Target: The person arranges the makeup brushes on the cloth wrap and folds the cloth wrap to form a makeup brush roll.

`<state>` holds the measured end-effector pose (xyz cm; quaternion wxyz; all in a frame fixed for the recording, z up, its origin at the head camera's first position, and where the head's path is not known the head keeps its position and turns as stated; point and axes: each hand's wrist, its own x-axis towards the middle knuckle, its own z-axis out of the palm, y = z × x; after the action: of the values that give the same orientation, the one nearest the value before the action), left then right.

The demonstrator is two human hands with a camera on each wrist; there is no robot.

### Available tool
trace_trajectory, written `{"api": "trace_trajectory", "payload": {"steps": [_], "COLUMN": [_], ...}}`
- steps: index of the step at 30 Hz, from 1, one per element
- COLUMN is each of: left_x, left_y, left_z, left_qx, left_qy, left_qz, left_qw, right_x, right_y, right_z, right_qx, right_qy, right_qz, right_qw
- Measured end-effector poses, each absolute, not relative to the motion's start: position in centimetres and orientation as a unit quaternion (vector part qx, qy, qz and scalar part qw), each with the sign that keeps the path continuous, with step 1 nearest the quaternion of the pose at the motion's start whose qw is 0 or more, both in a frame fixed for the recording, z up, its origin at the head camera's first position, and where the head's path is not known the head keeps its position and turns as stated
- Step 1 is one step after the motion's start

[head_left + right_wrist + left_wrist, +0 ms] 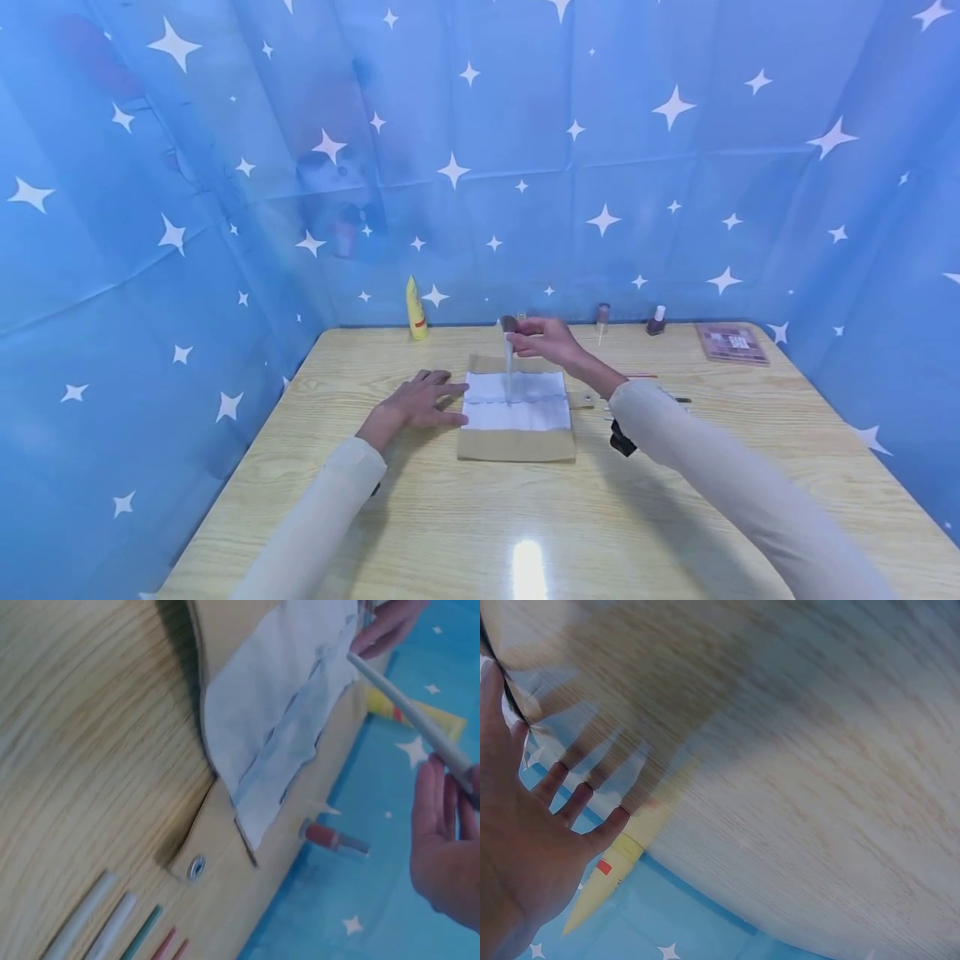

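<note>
A beige brush roll [517, 446] lies unfolded on the table, lined with white cloth pockets [247, 712]. In the head view my right hand [546, 340] pinches a makeup brush [508, 367] near its dark bristles, above the roll. The pale handle points down, its tip over the seam between the white panels; whether it is inside a pocket cannot be told. My left hand [422, 402] rests at the roll's left edge with spread fingers touching it. The left wrist view shows that hand [536, 847] palm-on, its fingers extended against the tabletop.
Several brushes [79, 915] lie right of the roll, beside its snap strap [196, 866]. Along the back stand a yellow tube [416, 310], a lip gloss tube [602, 317] and a nail polish bottle [657, 321]. An eyeshadow palette [731, 343] lies at back right. Starry blue curtains [480, 167] surround the table.
</note>
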<state>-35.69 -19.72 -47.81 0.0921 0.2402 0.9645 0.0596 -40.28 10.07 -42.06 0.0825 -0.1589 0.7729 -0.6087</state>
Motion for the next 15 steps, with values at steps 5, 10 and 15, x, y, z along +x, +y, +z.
{"api": "trace_trajectory", "payload": {"steps": [5,10,15], "left_x": [-35.8,-35.9,-36.0], "left_y": [-19.6,-19.5,-19.7], "left_z": [-47.9,-47.8,-48.1], "left_qx": [0.243,0.242,0.235], "left_qy": [0.964,0.965,0.966], "left_qz": [0.059,0.058,0.052], "left_qw": [0.092,0.089,0.092], "right_x": [-40.6,-40.9,-41.4], "right_y": [9.1,7.8,6.3], "right_z": [-42.4,-42.5,-42.9], "right_qx": [-0.154,-0.149,-0.144], "right_qy": [0.777,0.771,0.764], "right_qz": [-0.605,-0.614,-0.624], "right_qw": [0.077,0.076,0.080]}}
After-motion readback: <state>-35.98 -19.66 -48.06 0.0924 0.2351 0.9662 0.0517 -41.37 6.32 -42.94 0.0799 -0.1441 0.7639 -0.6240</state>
